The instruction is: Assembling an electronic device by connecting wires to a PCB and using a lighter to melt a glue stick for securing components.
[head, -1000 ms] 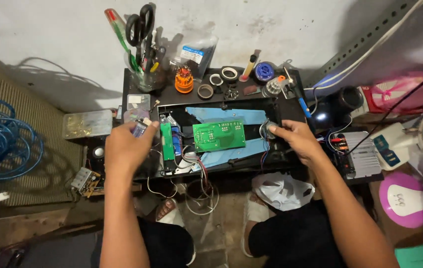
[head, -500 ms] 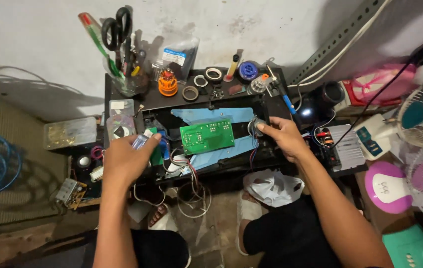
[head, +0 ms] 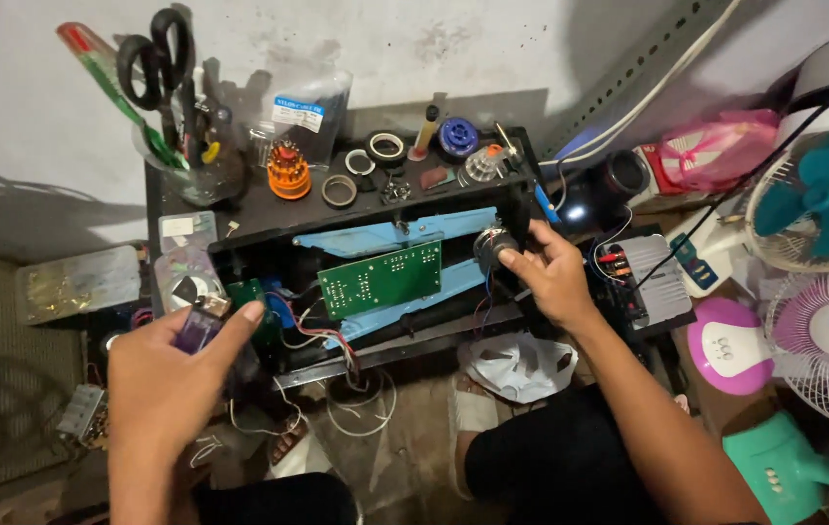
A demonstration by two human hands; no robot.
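Purple lighter [head: 199, 329] half hidden in left hand [head: 173, 374].

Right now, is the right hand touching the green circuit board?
No, the right hand grips a small motor beside the green circuit board, apart from it.

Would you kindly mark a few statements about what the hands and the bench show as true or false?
1. The left hand holds a small purple lighter. True.
2. The right hand rests on the pink fan. False: it grips a small round motor-like part at the black frame.
3. The green circuit board lies inside the frame. True.
4. The scissors lie flat on the floor. False: they stand in a clear cup.
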